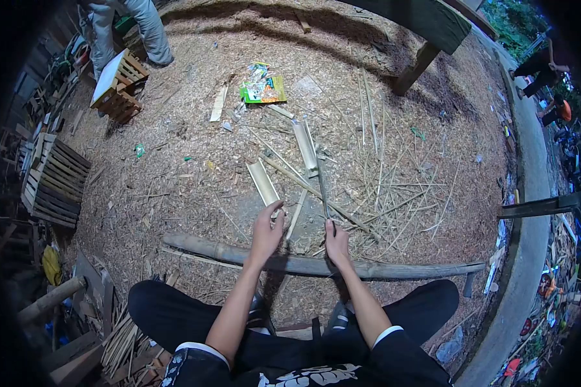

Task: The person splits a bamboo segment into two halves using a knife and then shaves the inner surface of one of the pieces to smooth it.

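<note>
My left hand [266, 231] is at the near end of a short split bamboo piece [263, 182], its fingers curled against it; the hollow, pale side faces up. My right hand [337, 242] is closed around the handle of a long, dark-bladed knife [323, 190], which points away from me. Just left of the blade tip lies a second split bamboo piece [305, 147]. A thin bamboo strip [297, 215] lies on the ground between my hands. Below both hands, a long bamboo pole [394, 271] runs crosswise in front of my feet.
Thin bamboo sticks [407, 193] are scattered to the right over wood shavings. Ahead lies a green and yellow packet [263, 90]. Wooden crates [58, 180] stand at left, near a person's legs [150, 32]. A concrete kerb [529, 226] runs along the right, with people beyond.
</note>
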A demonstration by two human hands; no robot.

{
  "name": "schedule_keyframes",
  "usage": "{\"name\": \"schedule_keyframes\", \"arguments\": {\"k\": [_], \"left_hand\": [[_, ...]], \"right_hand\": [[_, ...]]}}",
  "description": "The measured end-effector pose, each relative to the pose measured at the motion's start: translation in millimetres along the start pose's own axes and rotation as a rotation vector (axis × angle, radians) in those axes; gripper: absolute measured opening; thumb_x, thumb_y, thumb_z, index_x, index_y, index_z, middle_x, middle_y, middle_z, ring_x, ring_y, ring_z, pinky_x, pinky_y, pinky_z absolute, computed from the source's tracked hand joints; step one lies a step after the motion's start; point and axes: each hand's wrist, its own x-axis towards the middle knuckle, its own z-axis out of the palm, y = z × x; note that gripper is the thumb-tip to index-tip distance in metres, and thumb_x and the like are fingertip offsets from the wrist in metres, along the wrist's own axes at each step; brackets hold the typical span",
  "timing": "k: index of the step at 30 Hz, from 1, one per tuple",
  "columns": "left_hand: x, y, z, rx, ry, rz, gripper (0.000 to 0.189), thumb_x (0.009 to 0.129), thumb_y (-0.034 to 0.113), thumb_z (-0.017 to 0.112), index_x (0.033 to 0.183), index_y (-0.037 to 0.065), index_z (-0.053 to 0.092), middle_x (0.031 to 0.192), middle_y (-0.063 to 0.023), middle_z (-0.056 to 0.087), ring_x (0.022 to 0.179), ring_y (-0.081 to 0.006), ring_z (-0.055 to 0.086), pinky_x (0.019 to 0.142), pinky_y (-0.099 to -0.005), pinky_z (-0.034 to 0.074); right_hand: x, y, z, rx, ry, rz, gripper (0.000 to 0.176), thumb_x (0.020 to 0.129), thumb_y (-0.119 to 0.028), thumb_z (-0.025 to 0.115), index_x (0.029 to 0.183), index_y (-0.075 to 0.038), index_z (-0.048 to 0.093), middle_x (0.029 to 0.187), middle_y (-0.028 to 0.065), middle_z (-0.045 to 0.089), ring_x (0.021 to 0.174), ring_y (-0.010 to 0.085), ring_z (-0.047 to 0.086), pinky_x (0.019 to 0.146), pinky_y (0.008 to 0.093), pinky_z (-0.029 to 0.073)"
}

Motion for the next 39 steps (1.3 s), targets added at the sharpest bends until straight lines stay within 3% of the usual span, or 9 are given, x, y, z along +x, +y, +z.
{"name": "schedule_keyframes", "arguments": {"k": [1,5,8,9,11,24,32,36,39], "left_hand": [[0,-1,2,-0.001,0.000,0.002,0.035,0.098,0.017,0.058,0.128,0.001,0.063,0.125,-0.0207,0.065,0.119,-0.0363,0.061,0.104,-0.0419,0.045],[-1,-1,3,0.018,-0.001,0.054,0.036,0.098,0.017,0.058,0.129,0.001,0.062,0.124,-0.0211,0.066,0.119,-0.0368,0.061,0.105,-0.0428,0.045],[-3,0,5,0.027,-0.008,0.049,0.036,0.098,0.018,0.059,0.129,0.001,0.062,0.124,-0.0216,0.066,0.119,-0.0368,0.060,0.105,-0.0431,0.044],[-4,1,5,0.020,-0.014,0.041,0.036,0.097,0.018,0.059,0.129,0.001,0.062,0.124,-0.0217,0.066,0.119,-0.0368,0.060,0.105,-0.0431,0.044],[-6,2,5,0.025,-0.012,0.039,0.036,0.097,0.018,0.060,0.129,0.001,0.062,0.124,-0.0218,0.066,0.119,-0.0368,0.060,0.105,-0.0432,0.043],[-3,-8,-6,-0.015,-0.016,-0.006,0.034,0.096,0.014,0.060,0.128,0.002,0.063,0.122,-0.0224,0.066,0.115,-0.0376,0.062,0.100,-0.0425,0.047],[2,-7,-7,0.010,0.009,0.011,0.033,0.096,0.014,0.060,0.126,0.002,0.064,0.121,-0.0229,0.067,0.116,-0.0375,0.062,0.101,-0.0424,0.047],[0,-10,-4,0.048,-0.015,-0.034,0.034,0.098,0.017,0.060,0.128,0.002,0.063,0.124,-0.0204,0.067,0.120,-0.0334,0.062,0.104,-0.0402,0.045],[-1,-11,1,0.015,-0.037,-0.021,0.035,0.097,0.016,0.060,0.128,0.002,0.063,0.124,-0.0231,0.065,0.118,-0.0374,0.060,0.104,-0.0435,0.045]], "right_hand": [[-1,1,-1,-0.030,-0.087,0.106,0.060,0.104,-0.051,0.046,0.105,0.006,0.067,0.085,0.0294,0.066,0.084,0.0436,0.066,0.079,0.0484,0.048],[-2,-2,-6,-0.066,-0.122,0.129,0.061,0.103,-0.052,0.046,0.106,0.005,0.067,0.086,0.0300,0.067,0.087,0.0461,0.066,0.080,0.0493,0.049],[-3,1,-3,-0.074,-0.016,0.007,0.064,0.103,-0.053,0.046,0.086,0.006,0.064,0.070,0.0261,0.062,0.069,0.0407,0.062,0.070,0.0488,0.046],[-2,-3,-4,-0.073,-0.018,0.004,0.064,0.103,-0.053,0.046,0.086,0.006,0.064,0.070,0.0261,0.062,0.069,0.0407,0.062,0.070,0.0488,0.046],[0,-10,-9,-0.078,-0.070,0.028,0.063,0.103,-0.053,0.046,0.104,0.006,0.067,0.087,0.0309,0.068,0.090,0.0482,0.066,0.083,0.0505,0.049],[21,-44,-4,-0.147,-0.083,0.075,0.067,0.101,-0.054,0.047,0.094,0.010,0.067,0.079,0.0332,0.065,0.082,0.0506,0.065,0.075,0.0515,0.049],[18,-17,-6,-0.084,-0.165,0.050,0.068,0.101,-0.056,0.050,0.081,0.007,0.065,0.067,0.0252,0.063,0.070,0.0386,0.067,0.069,0.0475,0.049],[-11,-26,-21,-0.025,-0.184,0.037,0.069,0.101,-0.057,0.049,0.080,0.007,0.065,0.065,0.0252,0.062,0.068,0.0385,0.067,0.069,0.0479,0.049],[-31,-17,-30,-0.176,-0.220,0.151,0.069,0.101,-0.057,0.047,0.088,0.007,0.067,0.068,0.0267,0.064,0.074,0.0407,0.068,0.073,0.0486,0.050]]}}
